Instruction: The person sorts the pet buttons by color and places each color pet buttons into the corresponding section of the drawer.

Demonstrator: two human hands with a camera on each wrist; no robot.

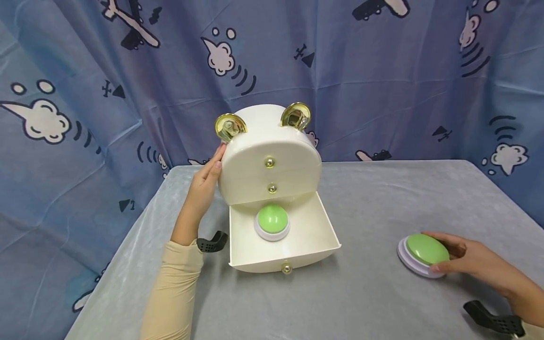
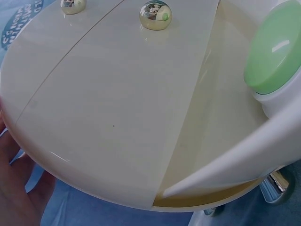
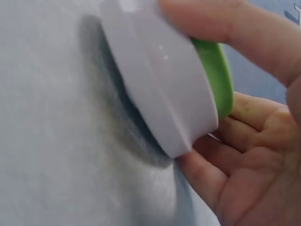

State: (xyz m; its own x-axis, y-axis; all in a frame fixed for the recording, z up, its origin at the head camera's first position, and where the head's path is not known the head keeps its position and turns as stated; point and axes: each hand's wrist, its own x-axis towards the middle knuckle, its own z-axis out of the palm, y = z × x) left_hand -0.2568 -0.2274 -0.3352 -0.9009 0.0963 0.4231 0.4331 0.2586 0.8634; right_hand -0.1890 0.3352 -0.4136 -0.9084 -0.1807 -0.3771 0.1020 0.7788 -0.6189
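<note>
A white rounded drawer box (image 1: 248, 177) with two gold ears stands on the table, its bottom drawer (image 1: 310, 236) pulled out. Inside that drawer sits a green-topped push button (image 1: 273, 218) on a white base. My left hand (image 1: 200, 190) rests against the box's left side, its fingers fairly straight; in the left wrist view those fingers (image 2: 40, 190) lie at the box's edge. Over to the right, my right hand (image 1: 469, 257) grips a second green push button (image 1: 427, 249) between thumb and fingers. The right wrist view shows its white base (image 3: 160, 80) tilted, one side close above the cloth.
A grey cloth covers the table (image 1: 365, 203). Behind it hangs a blue patterned curtain (image 1: 272, 56). Gold knobs mark the two upper drawer fronts, and another knob (image 1: 286, 268) sticks out from the open drawer's front. Black straps (image 1: 212, 242) sit at both wrists.
</note>
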